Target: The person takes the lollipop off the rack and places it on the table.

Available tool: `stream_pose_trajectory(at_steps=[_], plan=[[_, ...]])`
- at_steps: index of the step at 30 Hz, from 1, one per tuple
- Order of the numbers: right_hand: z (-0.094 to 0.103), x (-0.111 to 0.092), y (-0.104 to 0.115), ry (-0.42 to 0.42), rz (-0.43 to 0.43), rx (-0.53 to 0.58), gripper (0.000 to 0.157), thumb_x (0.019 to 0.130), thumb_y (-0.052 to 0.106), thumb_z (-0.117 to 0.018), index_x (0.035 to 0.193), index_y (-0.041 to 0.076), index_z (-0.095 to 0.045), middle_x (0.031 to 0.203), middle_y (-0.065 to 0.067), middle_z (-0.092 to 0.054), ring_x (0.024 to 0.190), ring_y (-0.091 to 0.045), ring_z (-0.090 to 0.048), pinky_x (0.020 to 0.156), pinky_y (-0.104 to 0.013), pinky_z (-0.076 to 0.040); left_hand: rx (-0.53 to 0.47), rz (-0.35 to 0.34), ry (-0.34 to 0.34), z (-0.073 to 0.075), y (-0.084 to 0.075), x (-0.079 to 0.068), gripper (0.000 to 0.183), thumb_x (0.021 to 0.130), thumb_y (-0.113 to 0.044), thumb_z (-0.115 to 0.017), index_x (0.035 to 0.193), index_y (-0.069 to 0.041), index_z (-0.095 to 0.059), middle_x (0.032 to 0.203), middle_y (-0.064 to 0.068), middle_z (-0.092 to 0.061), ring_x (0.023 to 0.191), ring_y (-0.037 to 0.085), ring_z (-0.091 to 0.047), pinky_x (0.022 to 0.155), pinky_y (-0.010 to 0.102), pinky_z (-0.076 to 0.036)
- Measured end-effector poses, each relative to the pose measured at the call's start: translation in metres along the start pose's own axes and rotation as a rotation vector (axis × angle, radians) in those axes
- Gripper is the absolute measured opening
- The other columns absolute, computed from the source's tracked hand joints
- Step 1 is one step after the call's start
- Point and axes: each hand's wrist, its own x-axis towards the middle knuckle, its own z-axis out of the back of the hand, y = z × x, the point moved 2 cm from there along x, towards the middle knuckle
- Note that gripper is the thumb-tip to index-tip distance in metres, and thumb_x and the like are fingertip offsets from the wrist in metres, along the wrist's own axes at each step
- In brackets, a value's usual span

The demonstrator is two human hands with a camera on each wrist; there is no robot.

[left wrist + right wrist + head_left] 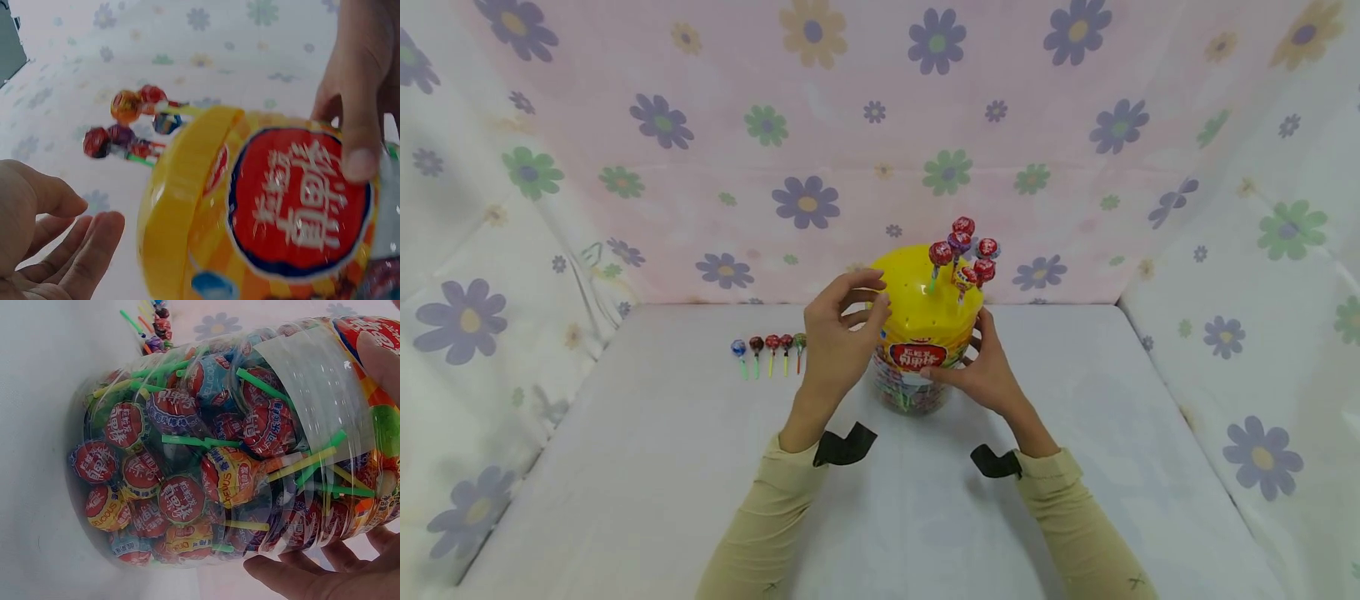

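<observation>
A clear plastic jar packed with wrapped lollipops stands on the table, its red-and-yellow label facing me. On top sits a yellow lid with small holes; several lollipops stick up from its right side by their sticks. My right hand grips the jar from the right, with the thumb on the label and the other fingers behind. Beside the lid's left edge is my left hand, fingers loosely bent, holding nothing; the left wrist view shows a gap between it and the lid.
Left of the jar, several lollipops lie in a row on the white table, partly behind my left hand. Flower-patterned cloth encloses the back and sides. Dark straps hang at both wrists.
</observation>
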Motion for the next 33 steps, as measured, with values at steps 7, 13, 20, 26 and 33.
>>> stream_pose_trajectory(at_steps=[7, 13, 20, 26, 33], plan=[[0.001, 0.002, 0.002, -0.005, -0.014, -0.011, 0.102, 0.081, 0.022, -0.088, 0.157, 0.024, -0.019, 0.151, -0.012, -0.037, 0.139, -0.042, -0.043, 0.106, -0.062, -0.047, 0.116, -0.073, 0.057, -0.024, -0.014, 0.013, 0.03, 0.093, 0.007, -0.065, 0.122, 0.007, -0.064, 0.119, 0.018, -0.067, 0.106, 0.026, -0.068, 0.091, 0.032, -0.06], [0.001, 0.002, 0.002, -0.003, -0.016, -0.008, 0.103, 0.081, 0.023, -0.088, 0.157, 0.025, -0.019, 0.151, -0.012, -0.037, 0.139, -0.042, -0.043, 0.106, -0.061, -0.047, 0.056, -0.088, 0.081, -0.039, -0.018, 0.021, 0.036, 0.094, 0.005, -0.065, 0.13, 0.007, -0.061, 0.125, 0.02, -0.066, 0.112, 0.029, -0.067, 0.097, 0.033, -0.057], [0.0, 0.003, 0.0, -0.004, -0.027, -0.004, 0.104, 0.081, 0.025, -0.088, 0.158, 0.028, -0.018, 0.153, -0.011, -0.035, 0.141, -0.041, -0.041, 0.106, -0.061, -0.047, 0.032, -0.146, 0.045, -0.048, -0.012, 0.027, 0.035, 0.094, 0.006, -0.066, 0.129, 0.007, -0.062, 0.121, 0.021, -0.068, 0.109, 0.03, -0.07, 0.094, 0.03, -0.058], [-0.001, 0.001, 0.005, 0.005, -0.04, -0.003, 0.106, 0.082, 0.019, -0.087, 0.159, 0.025, -0.015, 0.156, -0.015, -0.032, 0.143, -0.044, -0.038, 0.106, -0.063, -0.046, 0.04, -0.134, 0.021, -0.05, -0.008, 0.029, 0.036, 0.094, 0.002, -0.068, 0.129, 0.005, -0.062, 0.116, 0.02, -0.071, 0.101, 0.029, -0.072, 0.088, 0.028, -0.06], [0.0, 0.0, -0.001, -0.003, -0.034, -0.012, 0.105, 0.081, 0.026, -0.088, 0.158, 0.028, -0.018, 0.155, -0.012, -0.035, 0.143, -0.043, -0.039, 0.107, -0.065, -0.045, -0.088, -0.19, -0.065, -0.045, -0.013, 0.03, 0.035, 0.093, 0.006, -0.067, 0.127, 0.009, -0.061, 0.114, 0.024, -0.069, 0.103, 0.033, -0.071, 0.09, 0.033, -0.061]])
